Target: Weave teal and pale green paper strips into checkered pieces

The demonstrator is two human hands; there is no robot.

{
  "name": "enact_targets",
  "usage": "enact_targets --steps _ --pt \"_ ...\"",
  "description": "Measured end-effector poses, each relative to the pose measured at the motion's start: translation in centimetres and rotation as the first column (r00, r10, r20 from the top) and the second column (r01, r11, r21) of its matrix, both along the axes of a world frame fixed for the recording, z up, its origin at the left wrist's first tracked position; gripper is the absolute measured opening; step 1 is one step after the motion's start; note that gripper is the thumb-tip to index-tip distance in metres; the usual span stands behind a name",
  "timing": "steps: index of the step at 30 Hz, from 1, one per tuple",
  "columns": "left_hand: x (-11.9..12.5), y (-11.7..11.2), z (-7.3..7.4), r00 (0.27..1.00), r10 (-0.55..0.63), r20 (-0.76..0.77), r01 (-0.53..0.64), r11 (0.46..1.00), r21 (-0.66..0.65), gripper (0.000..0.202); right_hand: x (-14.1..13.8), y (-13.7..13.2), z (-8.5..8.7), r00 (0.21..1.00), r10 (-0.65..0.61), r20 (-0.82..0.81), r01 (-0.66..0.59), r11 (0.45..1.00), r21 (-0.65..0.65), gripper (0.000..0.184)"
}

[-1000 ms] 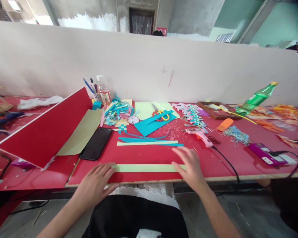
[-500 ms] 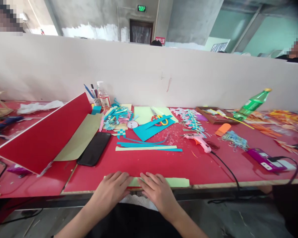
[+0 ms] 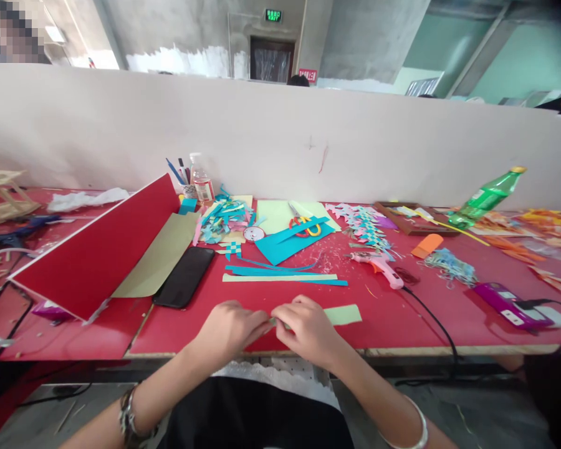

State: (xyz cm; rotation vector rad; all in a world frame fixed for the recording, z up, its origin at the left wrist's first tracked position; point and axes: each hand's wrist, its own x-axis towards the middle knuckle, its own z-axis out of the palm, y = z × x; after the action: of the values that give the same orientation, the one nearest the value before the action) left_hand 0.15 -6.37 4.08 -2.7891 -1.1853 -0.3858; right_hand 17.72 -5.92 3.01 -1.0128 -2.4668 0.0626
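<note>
A pale green paper strip (image 3: 343,315) runs between my hands above the red table, its free end sticking out to the right. My left hand (image 3: 234,327) is closed, with thumb and fingers pinching the strip near its middle. Right beside it, my right hand (image 3: 303,327) is curled over the same strip, fingertips close to those of the left. The part of the strip under the hands is mostly hidden. Beyond them lie several narrow blue strips (image 3: 247,272) and one pale green strip (image 3: 280,278).
A black phone (image 3: 184,277) lies left, by a tilted red board (image 3: 98,249). Scissors (image 3: 303,226) rest on blue paper (image 3: 280,248). A pink glue gun (image 3: 381,265) with a cord is at right, near a purple power box (image 3: 509,305) and a leaning green bottle (image 3: 489,196).
Both hands have risen off the table edge and moved slightly forward. Flat fingers on the paper strip have become closed pinches, and the strip has lifted and shifted away from the edge.
</note>
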Motion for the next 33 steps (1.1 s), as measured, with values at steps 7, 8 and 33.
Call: enact_targets --steps 7,8,33 --pt "-0.6 1.8 1.3 0.985 -0.014 0.173 0.070 0.944 -0.323 0.035 0.3 1.5 1.0 1.000 -0.010 -0.015 0.009 0.999 -0.042 0.010" --pt "-0.8 1.8 1.4 0.980 -0.009 0.196 0.080 0.931 -0.357 0.035 0.7 1.7 1.0 1.000 -0.010 -0.024 0.009 0.998 -0.069 0.011" --pt "-5.0 3.3 4.3 0.995 -0.063 0.081 0.089 0.915 -0.394 0.035 4.6 1.4 3.8 0.982 -0.050 -0.181 0.030 0.993 -0.111 0.016"
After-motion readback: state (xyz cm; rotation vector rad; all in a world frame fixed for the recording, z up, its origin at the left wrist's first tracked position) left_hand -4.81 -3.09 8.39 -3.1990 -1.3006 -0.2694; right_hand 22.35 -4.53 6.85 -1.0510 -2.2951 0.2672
